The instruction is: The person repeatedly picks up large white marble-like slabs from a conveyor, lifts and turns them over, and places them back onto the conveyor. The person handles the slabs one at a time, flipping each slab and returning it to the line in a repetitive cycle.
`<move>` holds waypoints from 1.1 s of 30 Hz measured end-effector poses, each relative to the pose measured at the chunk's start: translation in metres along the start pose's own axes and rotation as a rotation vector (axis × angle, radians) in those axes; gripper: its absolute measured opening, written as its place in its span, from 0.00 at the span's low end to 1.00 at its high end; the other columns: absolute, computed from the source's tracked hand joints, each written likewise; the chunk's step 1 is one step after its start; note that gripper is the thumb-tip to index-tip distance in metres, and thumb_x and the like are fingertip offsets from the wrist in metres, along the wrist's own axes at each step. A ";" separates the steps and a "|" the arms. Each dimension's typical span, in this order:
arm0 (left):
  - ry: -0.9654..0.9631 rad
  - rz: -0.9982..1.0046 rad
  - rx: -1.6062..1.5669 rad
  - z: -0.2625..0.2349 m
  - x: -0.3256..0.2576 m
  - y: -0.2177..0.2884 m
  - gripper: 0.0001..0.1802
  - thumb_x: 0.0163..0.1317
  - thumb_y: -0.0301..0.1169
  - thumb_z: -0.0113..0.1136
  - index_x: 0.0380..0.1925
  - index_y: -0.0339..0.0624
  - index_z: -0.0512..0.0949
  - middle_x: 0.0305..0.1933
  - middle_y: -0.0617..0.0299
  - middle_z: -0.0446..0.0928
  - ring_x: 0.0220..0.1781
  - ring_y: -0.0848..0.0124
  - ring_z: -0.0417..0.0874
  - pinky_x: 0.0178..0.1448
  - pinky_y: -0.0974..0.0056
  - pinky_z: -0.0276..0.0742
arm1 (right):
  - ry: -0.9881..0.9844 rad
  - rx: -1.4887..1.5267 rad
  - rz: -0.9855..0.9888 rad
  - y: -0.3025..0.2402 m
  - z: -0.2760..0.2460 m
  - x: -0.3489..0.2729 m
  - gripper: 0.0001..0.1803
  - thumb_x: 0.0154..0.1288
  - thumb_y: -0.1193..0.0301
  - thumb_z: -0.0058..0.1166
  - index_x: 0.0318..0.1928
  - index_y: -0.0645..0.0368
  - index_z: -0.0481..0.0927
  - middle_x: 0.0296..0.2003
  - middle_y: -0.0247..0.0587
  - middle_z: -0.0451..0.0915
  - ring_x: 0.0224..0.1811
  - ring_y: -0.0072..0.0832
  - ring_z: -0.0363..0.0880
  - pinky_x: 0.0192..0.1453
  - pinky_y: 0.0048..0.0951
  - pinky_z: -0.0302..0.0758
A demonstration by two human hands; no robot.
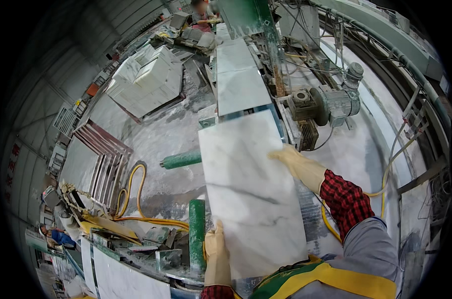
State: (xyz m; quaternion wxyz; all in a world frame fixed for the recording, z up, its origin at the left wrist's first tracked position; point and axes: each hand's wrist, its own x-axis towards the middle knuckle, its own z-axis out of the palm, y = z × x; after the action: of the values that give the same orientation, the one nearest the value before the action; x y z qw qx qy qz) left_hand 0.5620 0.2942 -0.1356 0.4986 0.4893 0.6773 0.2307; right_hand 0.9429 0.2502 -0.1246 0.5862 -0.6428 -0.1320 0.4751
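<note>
While both hands (299, 167) grip a white slab (253, 199) at opposite edges | pale panels (240, 90) lie ahead

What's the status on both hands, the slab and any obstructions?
Left hand gripping left edge, right hand gripping right. White slab grey-veined, nothing lying on its face. Green cylinder close beside left hand.

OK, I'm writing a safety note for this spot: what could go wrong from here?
The fingers of the left hand are close to the nearer green cylinder, so they might get pinched between it and the white slab. That slab's far edge could chip if it knocks the slab ahead.
</note>
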 end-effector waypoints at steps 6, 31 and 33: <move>-0.139 0.141 0.269 0.022 0.036 -0.034 0.34 0.71 0.59 0.55 0.52 0.35 0.83 0.41 0.55 0.84 0.44 0.62 0.82 0.52 0.59 0.75 | 0.091 -0.660 -0.362 0.071 -0.046 0.036 0.26 0.59 0.77 0.64 0.61 0.57 0.81 0.54 0.50 0.81 0.55 0.46 0.81 0.59 0.44 0.79; -0.688 0.087 0.156 0.071 0.177 0.032 0.36 0.75 0.59 0.42 0.68 0.42 0.73 0.62 0.49 0.81 0.61 0.54 0.83 0.65 0.52 0.76 | -0.009 -0.499 -0.175 0.217 -0.029 -0.098 0.25 0.72 0.60 0.61 0.62 0.63 0.78 0.49 0.38 0.85 0.47 0.26 0.83 0.51 0.30 0.80; -0.805 0.068 0.036 0.057 0.182 0.024 0.36 0.75 0.58 0.45 0.68 0.40 0.72 0.61 0.50 0.81 0.59 0.58 0.84 0.62 0.55 0.79 | 0.066 -0.199 -0.060 0.173 0.003 -0.105 0.25 0.71 0.62 0.63 0.61 0.63 0.78 0.48 0.38 0.85 0.47 0.26 0.83 0.51 0.30 0.80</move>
State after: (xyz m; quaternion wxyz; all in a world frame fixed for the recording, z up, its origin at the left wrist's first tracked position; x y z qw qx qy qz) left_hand 0.6193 0.4565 -0.2209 0.7075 0.5713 0.4152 0.0252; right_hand 0.8195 0.1281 -0.2283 0.5375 -0.7089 -0.1785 0.4204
